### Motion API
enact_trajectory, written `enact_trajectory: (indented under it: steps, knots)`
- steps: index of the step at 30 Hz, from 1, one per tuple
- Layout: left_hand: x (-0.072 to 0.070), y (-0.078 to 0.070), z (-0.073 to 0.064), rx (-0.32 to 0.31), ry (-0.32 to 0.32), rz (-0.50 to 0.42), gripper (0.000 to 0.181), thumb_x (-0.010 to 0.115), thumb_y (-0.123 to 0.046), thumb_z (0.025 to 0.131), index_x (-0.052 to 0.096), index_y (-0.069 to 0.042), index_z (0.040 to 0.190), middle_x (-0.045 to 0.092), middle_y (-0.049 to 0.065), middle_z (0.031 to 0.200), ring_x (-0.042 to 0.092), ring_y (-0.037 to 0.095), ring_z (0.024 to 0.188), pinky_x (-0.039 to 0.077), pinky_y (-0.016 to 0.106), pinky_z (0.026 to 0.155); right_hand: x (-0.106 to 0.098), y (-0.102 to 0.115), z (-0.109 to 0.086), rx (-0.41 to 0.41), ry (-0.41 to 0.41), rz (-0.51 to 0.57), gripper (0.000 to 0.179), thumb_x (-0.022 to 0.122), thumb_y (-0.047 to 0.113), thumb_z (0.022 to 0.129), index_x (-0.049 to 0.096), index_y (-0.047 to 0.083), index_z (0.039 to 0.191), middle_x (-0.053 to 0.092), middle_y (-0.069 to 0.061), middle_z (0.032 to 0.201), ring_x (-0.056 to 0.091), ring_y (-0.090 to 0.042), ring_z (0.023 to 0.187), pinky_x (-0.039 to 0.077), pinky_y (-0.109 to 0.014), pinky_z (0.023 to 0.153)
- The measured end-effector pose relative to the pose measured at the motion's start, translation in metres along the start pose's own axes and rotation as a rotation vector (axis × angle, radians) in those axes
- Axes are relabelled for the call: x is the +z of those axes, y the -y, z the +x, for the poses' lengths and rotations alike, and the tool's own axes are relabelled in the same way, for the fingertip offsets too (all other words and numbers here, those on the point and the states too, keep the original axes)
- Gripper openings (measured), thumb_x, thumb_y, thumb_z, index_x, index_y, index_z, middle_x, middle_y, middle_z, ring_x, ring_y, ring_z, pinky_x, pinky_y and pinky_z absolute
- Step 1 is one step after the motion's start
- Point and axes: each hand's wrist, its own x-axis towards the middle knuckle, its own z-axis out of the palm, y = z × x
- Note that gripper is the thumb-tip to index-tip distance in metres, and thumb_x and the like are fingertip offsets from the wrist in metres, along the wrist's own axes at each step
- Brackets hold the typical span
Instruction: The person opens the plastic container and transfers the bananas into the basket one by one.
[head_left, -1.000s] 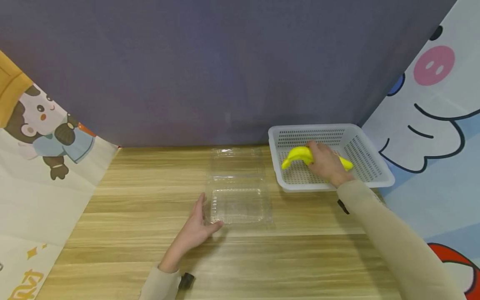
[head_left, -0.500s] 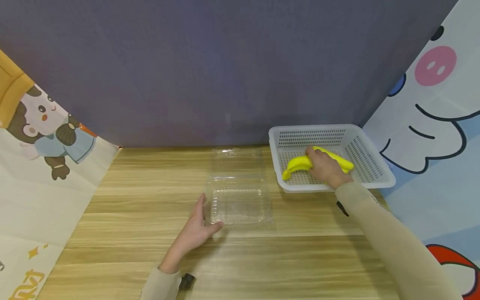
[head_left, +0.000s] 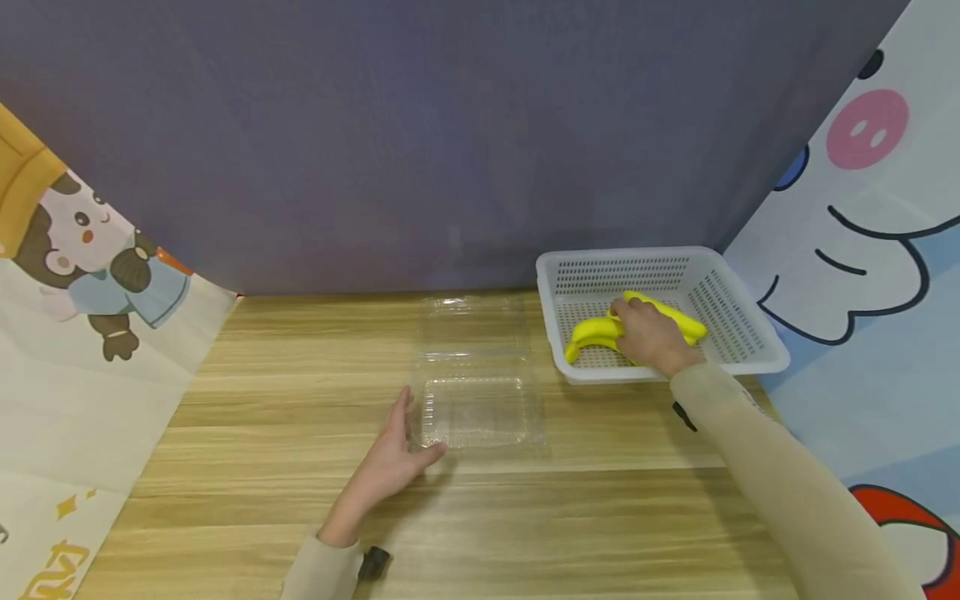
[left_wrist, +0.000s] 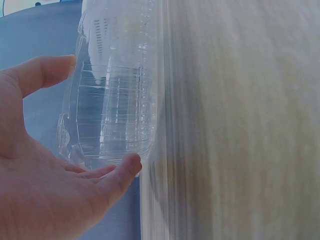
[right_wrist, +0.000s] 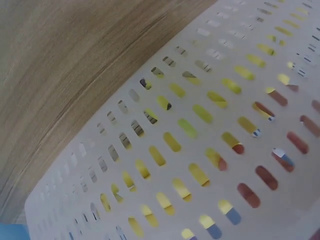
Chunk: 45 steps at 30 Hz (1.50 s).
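Observation:
My right hand (head_left: 651, 335) reaches into a white plastic basket (head_left: 555, 333) and grips a yellow banana (head_left: 592, 327), its fingers curled over the fruit. A second yellow banana (head_left: 678, 318) shows behind and right of the hand. In the right wrist view the slotted basket wall (right_wrist: 150, 190) hides the hand, with yellow showing through the slots. My left hand (head_left: 390, 458) rests at the near left corner of an unfolded clear plastic clamshell box (head_left: 476, 412). In the left wrist view its thumb and fingers spread around the box's corner, mostly straight.
The box and basket stand on a wood-grain table (head_left: 300, 400), the basket at the back right. Behind them rises a dark grey panel (head_left: 375, 150). Cartoon-printed sheets flank the table on the left (head_left: 135, 367) and right (head_left: 825, 383).
The banana's left end has dropped nearer the basket's front in my right hand, and more yellow shows around the hand. My left hand and the clamshell box have stayed in place.

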Motion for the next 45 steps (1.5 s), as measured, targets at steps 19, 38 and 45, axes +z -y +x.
enact_trajectory:
  steps: [19, 38, 45]
  knots:
    - [-0.001, 0.004, 0.002, -0.019, -0.010, 0.015, 0.111, 0.076, -0.040, 0.079, -0.002, -0.013, 0.153, 0.009, 0.009, 0.159, 0.024, 0.041, 0.138, 0.023, 0.062, 0.107, -0.014, 0.019, -0.011, -0.045, -0.137, 0.004, 0.036, 0.062, 0.017, 0.086, 0.059, 0.004, 0.119, 0.057, -0.015, 0.109, 0.052, -0.033, 0.097, 0.050, -0.049, 0.074]
    - [-0.003, 0.004, 0.001, 0.004, -0.027, 0.042, 0.106, 0.073, -0.042, 0.081, 0.002, -0.012, 0.154, 0.012, 0.017, 0.157, 0.042, 0.044, 0.126, 0.036, 0.061, 0.100, -0.033, 0.046, -0.037, -0.076, -0.214, 0.105, 0.034, 0.063, 0.020, 0.087, 0.061, 0.003, 0.116, 0.059, -0.015, 0.110, 0.054, -0.036, 0.101, 0.052, -0.051, 0.070]
    - [-0.005, 0.002, 0.002, 0.005, -0.005, 0.064, 0.106, 0.071, -0.044, 0.083, -0.002, -0.013, 0.154, 0.009, 0.017, 0.157, 0.038, 0.044, 0.129, 0.031, 0.062, 0.104, -0.038, 0.062, -0.053, -0.097, -0.226, 0.186, 0.032, 0.062, 0.021, 0.089, 0.061, 0.003, 0.116, 0.059, -0.016, 0.112, 0.057, -0.033, 0.099, 0.052, -0.049, 0.072]
